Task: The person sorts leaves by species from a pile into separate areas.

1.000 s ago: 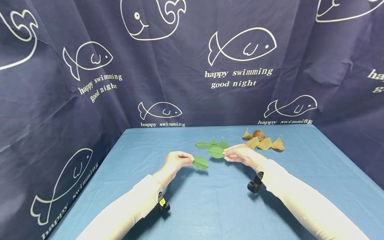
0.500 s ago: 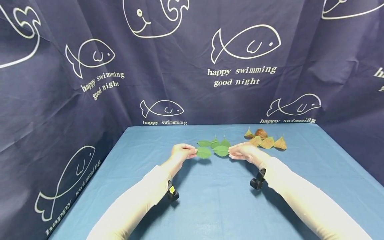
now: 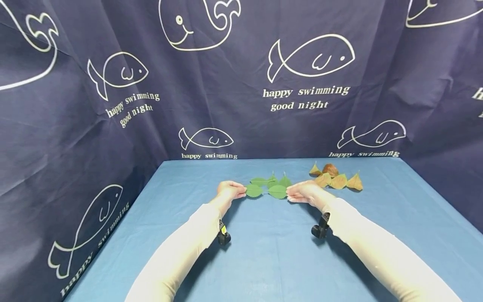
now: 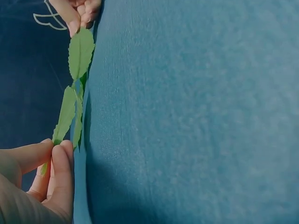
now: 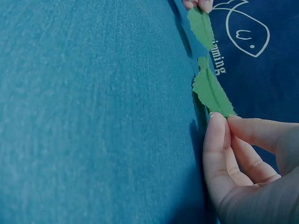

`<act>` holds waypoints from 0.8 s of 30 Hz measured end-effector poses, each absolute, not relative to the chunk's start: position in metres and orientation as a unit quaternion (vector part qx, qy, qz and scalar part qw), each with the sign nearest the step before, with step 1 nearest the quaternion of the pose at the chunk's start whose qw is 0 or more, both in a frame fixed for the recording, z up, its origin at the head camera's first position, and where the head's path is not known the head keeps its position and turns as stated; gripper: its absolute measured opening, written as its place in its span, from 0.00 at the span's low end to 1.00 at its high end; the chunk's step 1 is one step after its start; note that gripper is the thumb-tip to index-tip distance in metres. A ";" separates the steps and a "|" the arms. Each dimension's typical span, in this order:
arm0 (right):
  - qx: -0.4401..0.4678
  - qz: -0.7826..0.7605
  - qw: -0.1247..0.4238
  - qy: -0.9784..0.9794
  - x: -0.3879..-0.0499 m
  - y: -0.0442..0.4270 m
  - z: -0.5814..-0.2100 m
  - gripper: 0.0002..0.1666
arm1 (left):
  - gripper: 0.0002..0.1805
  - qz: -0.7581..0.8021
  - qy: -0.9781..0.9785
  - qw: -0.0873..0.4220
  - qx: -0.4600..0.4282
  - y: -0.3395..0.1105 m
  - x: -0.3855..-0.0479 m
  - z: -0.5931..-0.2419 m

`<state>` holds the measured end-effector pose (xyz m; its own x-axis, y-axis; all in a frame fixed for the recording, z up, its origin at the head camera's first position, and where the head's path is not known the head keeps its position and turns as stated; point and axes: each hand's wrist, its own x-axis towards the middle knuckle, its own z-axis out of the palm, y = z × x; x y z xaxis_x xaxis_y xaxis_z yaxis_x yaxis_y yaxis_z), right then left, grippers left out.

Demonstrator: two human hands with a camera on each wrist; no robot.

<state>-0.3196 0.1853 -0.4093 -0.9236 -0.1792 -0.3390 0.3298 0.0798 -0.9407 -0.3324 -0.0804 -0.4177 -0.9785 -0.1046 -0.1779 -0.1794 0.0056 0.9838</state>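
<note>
Between thumb and fingers my left hand pinches the outer end of a green leaf, whose tip points right. My right hand pinches another green leaf by its right end, with that tip pointing left. A small gap parts the two tips in the head view. Just behind them on the cloth lie several more green leaves, partly covered by the held ones. In the left wrist view the left hand's leaf is seen nearly edge-on, and the right wrist view shows the right hand's leaf with its toothed edge.
At the back right of the blue cloth-covered table lie several yellow-brown leaves and a reddish-brown one. A dark blue curtain with white fish prints hangs behind and at the sides.
My left hand has moved forward and slightly right with its leaf, now level with the right hand's leaf. The right hand has stayed nearly in place, still holding its leaf.
</note>
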 end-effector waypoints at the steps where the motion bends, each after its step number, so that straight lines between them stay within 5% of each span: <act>1: 0.057 -0.676 0.186 0.711 -0.320 0.184 -0.410 0.28 | 0.07 0.697 0.710 0.026 -0.102 -0.080 -0.333 -0.419; 24: 0.104 -0.657 0.150 0.731 -0.321 0.174 -0.408 0.22 | 0.05 0.603 0.790 0.008 -0.110 -0.075 -0.340 -0.423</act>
<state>-0.3214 0.1738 -0.4084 -0.9334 -0.0456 -0.3558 0.3489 0.1150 -0.9301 -0.3399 -0.0746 -0.4229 -0.9756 -0.1651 -0.1450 -0.1835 0.2494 0.9508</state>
